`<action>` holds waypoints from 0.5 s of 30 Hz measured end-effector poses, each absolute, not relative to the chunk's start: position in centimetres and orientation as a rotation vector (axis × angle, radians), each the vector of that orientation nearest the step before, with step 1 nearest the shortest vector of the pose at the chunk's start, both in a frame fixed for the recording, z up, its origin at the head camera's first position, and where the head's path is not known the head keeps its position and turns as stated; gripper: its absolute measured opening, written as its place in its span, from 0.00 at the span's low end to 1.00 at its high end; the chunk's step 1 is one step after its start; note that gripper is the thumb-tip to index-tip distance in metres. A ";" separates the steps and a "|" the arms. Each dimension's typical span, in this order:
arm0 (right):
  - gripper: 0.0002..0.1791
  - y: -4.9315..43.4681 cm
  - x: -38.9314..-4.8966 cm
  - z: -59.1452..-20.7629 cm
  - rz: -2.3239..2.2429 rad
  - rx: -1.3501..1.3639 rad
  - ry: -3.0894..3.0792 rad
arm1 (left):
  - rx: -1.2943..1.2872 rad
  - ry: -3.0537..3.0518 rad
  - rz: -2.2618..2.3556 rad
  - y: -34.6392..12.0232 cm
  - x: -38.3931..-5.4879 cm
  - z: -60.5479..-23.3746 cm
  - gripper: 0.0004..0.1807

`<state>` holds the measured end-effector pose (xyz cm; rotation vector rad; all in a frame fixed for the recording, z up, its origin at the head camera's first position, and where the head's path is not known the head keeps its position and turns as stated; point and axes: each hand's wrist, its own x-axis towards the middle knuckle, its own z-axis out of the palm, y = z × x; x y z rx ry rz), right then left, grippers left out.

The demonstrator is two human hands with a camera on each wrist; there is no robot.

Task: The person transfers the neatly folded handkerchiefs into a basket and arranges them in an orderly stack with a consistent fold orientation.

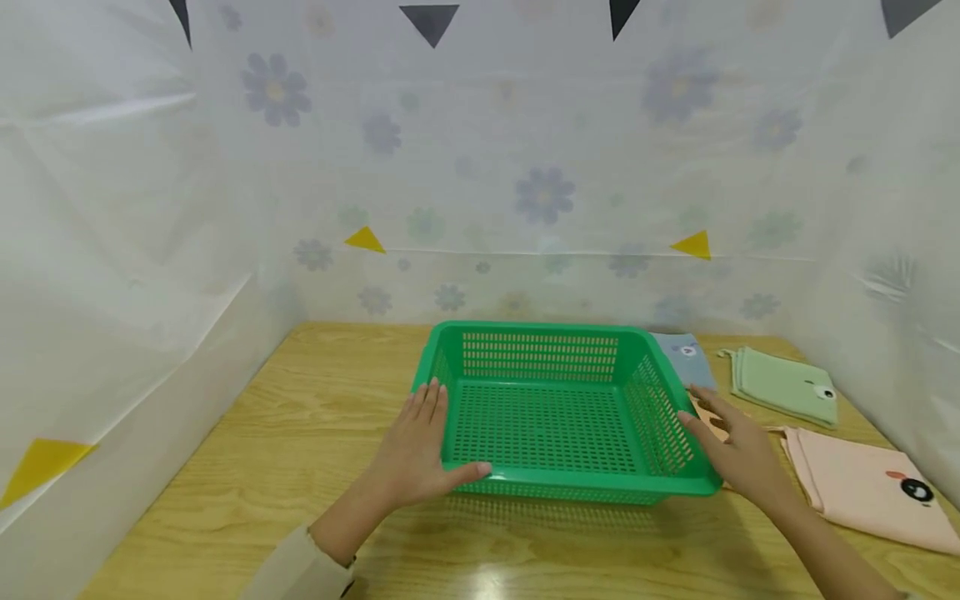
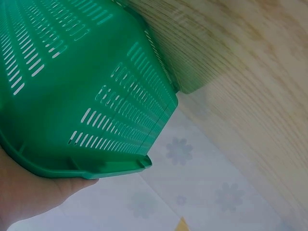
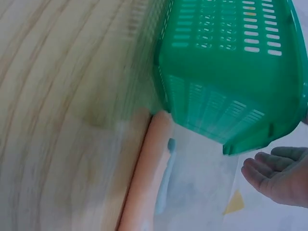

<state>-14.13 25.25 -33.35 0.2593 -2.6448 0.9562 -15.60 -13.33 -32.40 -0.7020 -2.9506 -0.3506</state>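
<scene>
A green perforated plastic basket [image 1: 592, 482] stands on the wooden table with nothing in it. At its front left corner rests my left hand [image 1: 420, 450], fingers straight along the left rim and thumb lying over the front rim. The left wrist view shows this hand [image 2: 33, 195] against the underside of the rim. My right hand [image 1: 738, 454] is by the front right corner, its fingers extended and loose. In the right wrist view these fingers [image 3: 269, 166] are apart from the basket's rim, with the thumb mostly hidden behind it.
Folded hand towels lie right of the basket: a blue one [image 1: 684, 358] partly behind its rim, an orange one [image 1: 707, 417] by my right hand, a green one [image 1: 783, 385] and a pink one [image 1: 862, 483]. Flower-printed sheeting [image 1: 480, 167] encloses the table's back and sides.
</scene>
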 end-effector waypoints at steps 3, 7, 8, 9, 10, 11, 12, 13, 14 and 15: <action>0.29 26.2 -14.3 -33.8 1.003 0.176 -2.649 | -0.699 -2.957 -0.349 -13.3 -15.6 -32.3 0.61; 0.30 27.3 -14.4 -34.4 1.005 0.093 -2.688 | -0.698 -2.961 -0.343 -13.3 -15.5 -32.2 0.61; 0.31 27.5 -14.5 -34.5 1.013 0.079 -2.703 | -0.699 -2.961 -0.341 -13.3 -15.5 -32.1 0.61; 0.31 27.7 -14.5 -34.6 1.019 0.071 -2.718 | -0.701 -2.961 -0.339 -13.3 -15.5 -32.1 0.61; 0.32 27.9 -14.5 -34.7 1.021 0.066 -2.733 | -0.702 -2.961 -0.337 -13.3 -15.5 -32.1 0.61; 0.32 28.1 -14.5 -34.8 1.024 0.060 -2.746 | -0.703 -2.959 -0.337 -13.3 -15.4 -32.1 0.61; 0.33 28.3 -14.5 -34.9 1.023 0.052 -2.757 | -0.703 -2.959 -0.337 -13.3 -15.4 -32.1 0.61; 0.33 28.5 -14.5 -35.0 1.018 0.044 -2.765 | -0.703 -2.959 -0.336 -13.3 -15.4 -32.1 0.61; 0.34 28.8 -14.6 -35.0 1.023 0.031 -2.784 | -0.702 -2.960 -0.336 -13.3 -15.4 -32.1 0.61; 0.34 29.0 -14.7 -35.1 1.027 0.017 -2.798 | -0.701 -2.961 -0.337 -13.3 -15.3 -32.0 0.61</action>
